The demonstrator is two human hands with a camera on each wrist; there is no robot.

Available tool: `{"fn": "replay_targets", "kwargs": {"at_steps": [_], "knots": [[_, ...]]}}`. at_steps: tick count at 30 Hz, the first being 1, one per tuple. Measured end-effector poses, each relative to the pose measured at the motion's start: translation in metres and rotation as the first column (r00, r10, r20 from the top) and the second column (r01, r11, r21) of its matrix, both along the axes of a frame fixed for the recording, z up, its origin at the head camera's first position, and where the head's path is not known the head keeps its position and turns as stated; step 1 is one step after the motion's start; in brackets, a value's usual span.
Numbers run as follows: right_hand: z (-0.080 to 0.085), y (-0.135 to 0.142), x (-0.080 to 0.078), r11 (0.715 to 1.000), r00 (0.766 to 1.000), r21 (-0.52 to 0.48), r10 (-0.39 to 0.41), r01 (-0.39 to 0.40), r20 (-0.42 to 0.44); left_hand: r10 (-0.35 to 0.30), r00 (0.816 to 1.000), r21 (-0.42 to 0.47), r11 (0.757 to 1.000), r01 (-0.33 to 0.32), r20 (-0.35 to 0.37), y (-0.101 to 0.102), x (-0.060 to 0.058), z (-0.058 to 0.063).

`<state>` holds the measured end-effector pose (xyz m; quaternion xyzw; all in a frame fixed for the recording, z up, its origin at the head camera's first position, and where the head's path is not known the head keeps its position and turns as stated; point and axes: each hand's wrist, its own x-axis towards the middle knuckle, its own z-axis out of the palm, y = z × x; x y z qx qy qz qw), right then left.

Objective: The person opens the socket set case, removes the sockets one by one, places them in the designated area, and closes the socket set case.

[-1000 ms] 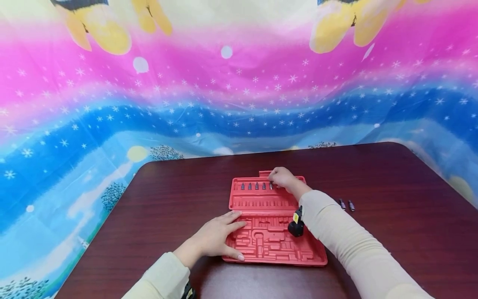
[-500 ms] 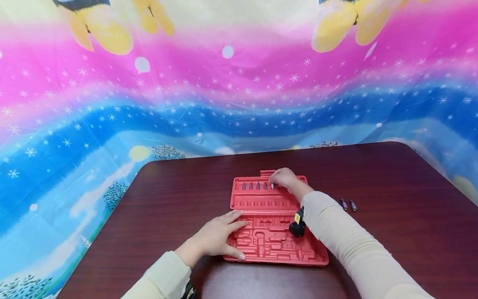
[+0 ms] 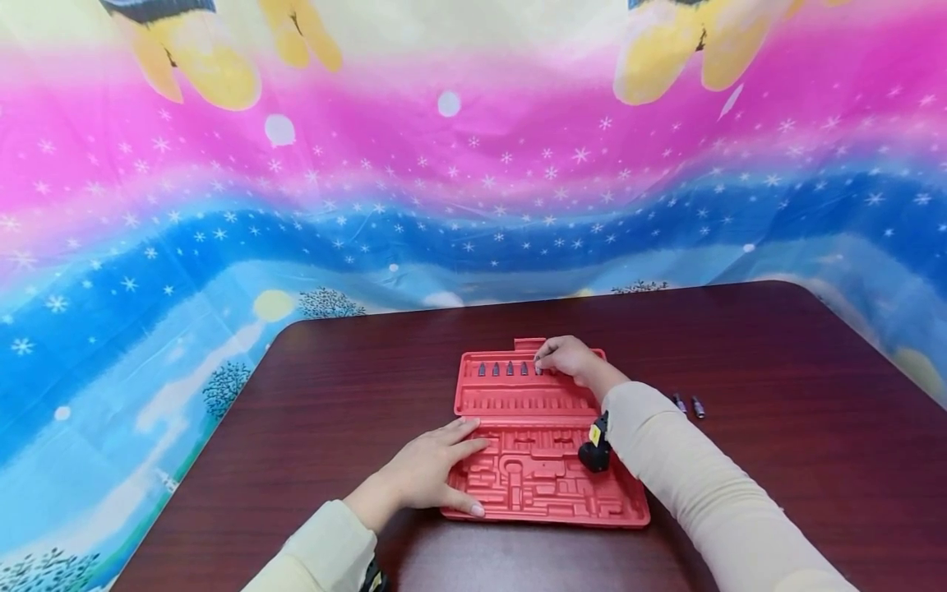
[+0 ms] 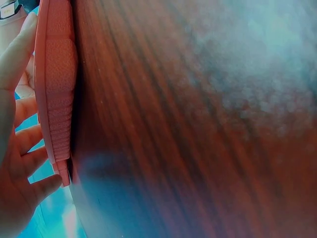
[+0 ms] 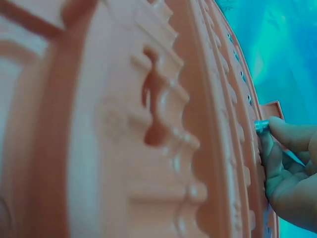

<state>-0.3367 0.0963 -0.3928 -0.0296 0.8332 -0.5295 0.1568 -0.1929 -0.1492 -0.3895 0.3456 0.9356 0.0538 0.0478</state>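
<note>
A red plastic tool case [image 3: 547,514] lies unfolded on the table, its lid [image 3: 473,403] at the back. Several dark screwdriver bits [image 3: 510,369] stand in a row in the lid's upper slots. At the right end of that row, my right hand [image 3: 577,360] pinches a small silver screwdriver bit [image 5: 262,127] between thumb and fingers, with one end showing at the slots. My left hand [image 3: 425,467] rests on the left edge of the case's near half with fingers spread; the left wrist view has this hand [image 4: 20,163] along the case's side wall [image 4: 60,89].
Two loose bits [image 3: 699,407] lie on the dark wood table [image 3: 355,386] right of the case, one partly hidden by the right sleeve [image 3: 688,469]. A patterned cloth [image 3: 473,164] hangs behind the table's far edge.
The right hand and wrist have shifted slightly right and nearer, the fingers still at the same spot in the row. The left hand holds its place on the case.
</note>
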Motion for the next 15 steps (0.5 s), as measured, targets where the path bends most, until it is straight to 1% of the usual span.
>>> {"fn": "replay_targets", "kwargs": {"at_steps": [5, 7, 12, 15], "knots": [[0.0014, -0.0002, 0.0026, 0.998, 0.998, -0.028, -0.059, 0.059, 0.009, 0.006, 1.0, 0.004, 1.0, -0.006, 0.015, 0.0008, 0.0007, 0.0002], [0.0021, 0.0007, 0.003, 0.995, 0.997, -0.057, -0.079, 0.08, 0.021, 0.006, 1.0, 0.006, 1.0, -0.006, 0.018, 0.0014, 0.001, 0.0007], [0.0043, 0.0027, 0.0033, 0.983, 0.996, -0.157, -0.085, 0.09, 0.042, 0.011, 1.0, 0.004, 1.0, -0.011, 0.029, 0.0019, 0.0016, 0.0037], [0.0071, 0.0022, 0.0048, 0.981, 0.997, -0.181, -0.066, 0.074, 0.048, 0.021, 0.999, -0.004, 1.0, -0.021, 0.037, 0.0008, 0.0004, 0.0042]]}}
